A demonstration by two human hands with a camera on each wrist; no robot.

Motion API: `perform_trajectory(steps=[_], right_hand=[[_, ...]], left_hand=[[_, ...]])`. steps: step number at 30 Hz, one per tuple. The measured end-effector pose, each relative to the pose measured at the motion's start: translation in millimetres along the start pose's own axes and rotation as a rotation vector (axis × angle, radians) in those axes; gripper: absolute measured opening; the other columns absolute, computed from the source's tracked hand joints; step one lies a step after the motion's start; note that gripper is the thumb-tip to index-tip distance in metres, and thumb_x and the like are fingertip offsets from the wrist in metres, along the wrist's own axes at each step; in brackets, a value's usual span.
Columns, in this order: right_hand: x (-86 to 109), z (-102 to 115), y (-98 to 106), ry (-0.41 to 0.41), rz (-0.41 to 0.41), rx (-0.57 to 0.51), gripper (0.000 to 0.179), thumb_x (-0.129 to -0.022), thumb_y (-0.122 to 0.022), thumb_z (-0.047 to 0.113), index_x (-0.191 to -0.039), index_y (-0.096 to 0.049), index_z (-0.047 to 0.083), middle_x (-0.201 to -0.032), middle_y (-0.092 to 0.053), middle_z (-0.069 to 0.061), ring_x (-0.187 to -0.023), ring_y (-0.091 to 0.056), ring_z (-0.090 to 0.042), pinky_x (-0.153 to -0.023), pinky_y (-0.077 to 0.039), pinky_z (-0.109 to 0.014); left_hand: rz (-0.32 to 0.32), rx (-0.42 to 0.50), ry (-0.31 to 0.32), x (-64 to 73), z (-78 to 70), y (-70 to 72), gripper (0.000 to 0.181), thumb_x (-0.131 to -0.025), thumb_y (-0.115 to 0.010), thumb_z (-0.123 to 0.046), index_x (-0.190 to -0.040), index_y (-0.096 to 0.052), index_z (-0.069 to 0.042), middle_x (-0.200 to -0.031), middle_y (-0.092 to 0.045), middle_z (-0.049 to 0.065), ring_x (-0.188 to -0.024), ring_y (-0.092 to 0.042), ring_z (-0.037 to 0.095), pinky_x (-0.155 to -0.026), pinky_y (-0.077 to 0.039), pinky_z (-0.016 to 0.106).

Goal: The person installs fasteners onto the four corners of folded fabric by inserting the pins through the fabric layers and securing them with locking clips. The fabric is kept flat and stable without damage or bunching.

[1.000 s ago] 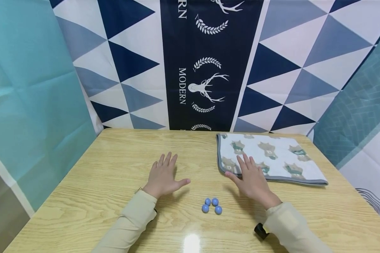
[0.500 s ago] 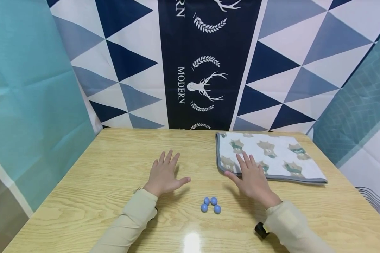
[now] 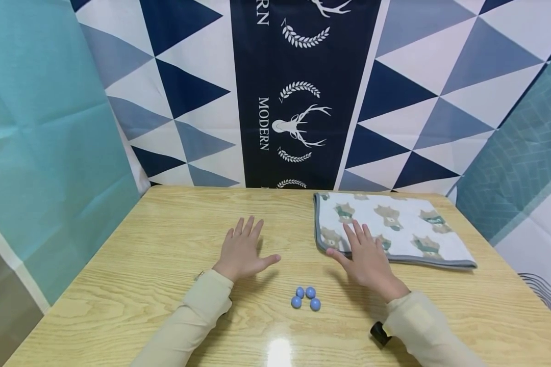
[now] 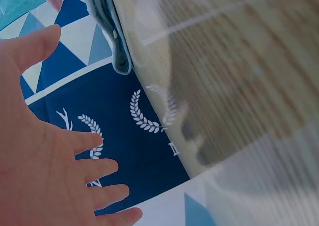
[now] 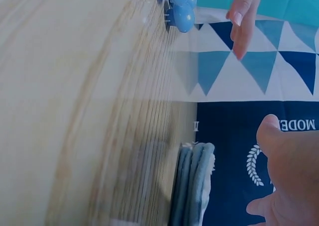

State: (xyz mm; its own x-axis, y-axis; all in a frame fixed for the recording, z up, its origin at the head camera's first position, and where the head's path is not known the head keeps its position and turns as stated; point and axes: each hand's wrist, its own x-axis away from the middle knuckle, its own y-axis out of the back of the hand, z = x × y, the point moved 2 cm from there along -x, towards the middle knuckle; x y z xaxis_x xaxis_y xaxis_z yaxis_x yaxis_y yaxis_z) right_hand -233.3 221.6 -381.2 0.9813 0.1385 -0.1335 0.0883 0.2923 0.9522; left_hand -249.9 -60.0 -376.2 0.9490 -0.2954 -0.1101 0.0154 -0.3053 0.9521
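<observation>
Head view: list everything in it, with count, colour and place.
table: one, pale wood, across the lower part
balls: four, blue, clustered on the table, near middle
cloth: one, folded, white with bears and grey edging, table's far right
backdrop: one, navy, blue-grey and white, behind the table
left sheet: one, mostly teal, left side
right sheet: one, teal and white, right side
black object: one, black, near right, kind unclear
sleeves: two, cream, from the near edge
left grip: one, bare, left of the balls
right grip: one, bare, right of the balls
</observation>
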Motion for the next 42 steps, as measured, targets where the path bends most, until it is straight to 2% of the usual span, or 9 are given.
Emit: perform_trajectory(steps=[10,17,28,32,36,39,42], right_hand=[[-2.9,-3.7,4.5,-0.008,0.008,0.016,0.089,-0.092,-0.042,0.066,-0.152,-0.021,0.004,-0.159,-0.013,-0.026,-0.146,-0.011,-0.048,-0.112,-0.010,-0.072],[-4.5,-10.5,7.8,-0.016,0.025,0.006,0.089,-0.093,-0.041,0.065,-0.152,-0.019,0.002,-0.158,-0.012,-0.028,-0.145,-0.009,-0.049,-0.112,-0.010,-0.072],[-10.6,-29.4,15.7,-0.072,0.057,0.046,0.092,-0.092,-0.037,0.068,-0.152,-0.018,0.001,-0.157,-0.010,-0.030,-0.145,-0.007,-0.051,-0.111,-0.010,-0.073],[-14.1,-37.2,18.6,-0.092,0.071,0.046,0.095,-0.091,-0.035,0.071,-0.152,-0.017,0.000,-0.157,-0.008,-0.031,-0.144,-0.005,-0.052,-0.111,-0.008,-0.073],[-15.8,-49.3,22.0,-0.104,0.086,0.048,0.097,-0.090,-0.036,0.071,-0.151,-0.018,-0.002,-0.156,-0.007,-0.033,-0.144,-0.004,-0.053,-0.110,-0.007,-0.074],[-17.7,-60.7,24.2,-0.101,0.092,0.058,0.098,-0.090,-0.035,0.072,-0.151,-0.018,-0.004,-0.155,-0.008,-0.035,-0.142,-0.005,-0.055,-0.108,-0.008,-0.075],[-20.4,-71.3,25.6,-0.094,0.093,0.057,0.098,-0.091,-0.036,0.070,-0.149,-0.019,-0.007,-0.153,-0.010,-0.038,-0.140,-0.007,-0.057,-0.107,-0.011,-0.076]], left_hand=[[0.038,-0.010,-0.021,-15.3,-11.0,1.4,0.093,-0.083,-0.056,-0.066,-0.153,-0.025,-0.013,-0.161,-0.019,0.015,-0.149,-0.015,0.039,-0.119,-0.019,0.058],[0.075,-0.050,-0.036,-29.3,-26.1,2.4,0.092,-0.083,-0.055,-0.066,-0.152,-0.026,-0.013,-0.161,-0.021,0.014,-0.149,-0.018,0.037,-0.119,-0.020,0.056],[0.146,-0.131,-0.089,-55.9,-52.1,-8.5,0.089,-0.086,-0.046,-0.070,-0.153,-0.023,-0.016,-0.160,-0.024,0.010,-0.149,-0.021,0.033,-0.119,-0.023,0.052],[0.186,-0.089,-0.080,-64.3,-60.1,-14.1,0.085,-0.088,-0.046,-0.067,-0.153,-0.025,-0.017,-0.160,-0.026,0.009,-0.149,-0.022,0.032,-0.120,-0.023,0.051],[0.232,-0.033,-0.078,-70.8,-68.3,-21.3,0.075,-0.093,-0.040,-0.062,-0.153,-0.026,-0.017,-0.159,-0.028,0.009,-0.148,-0.026,0.031,-0.120,-0.024,0.051],[0.258,0.038,-0.075,-75.3,-73.5,-26.9,0.069,-0.098,-0.034,-0.056,-0.153,-0.025,-0.016,-0.158,-0.029,0.009,-0.147,-0.028,0.030,-0.119,-0.025,0.050],[0.240,0.152,-0.054,-80.8,-77.6,-32.7,0.068,-0.100,-0.033,-0.051,-0.154,-0.020,-0.011,-0.157,-0.033,0.012,-0.145,-0.033,0.030,-0.119,-0.028,0.046]])
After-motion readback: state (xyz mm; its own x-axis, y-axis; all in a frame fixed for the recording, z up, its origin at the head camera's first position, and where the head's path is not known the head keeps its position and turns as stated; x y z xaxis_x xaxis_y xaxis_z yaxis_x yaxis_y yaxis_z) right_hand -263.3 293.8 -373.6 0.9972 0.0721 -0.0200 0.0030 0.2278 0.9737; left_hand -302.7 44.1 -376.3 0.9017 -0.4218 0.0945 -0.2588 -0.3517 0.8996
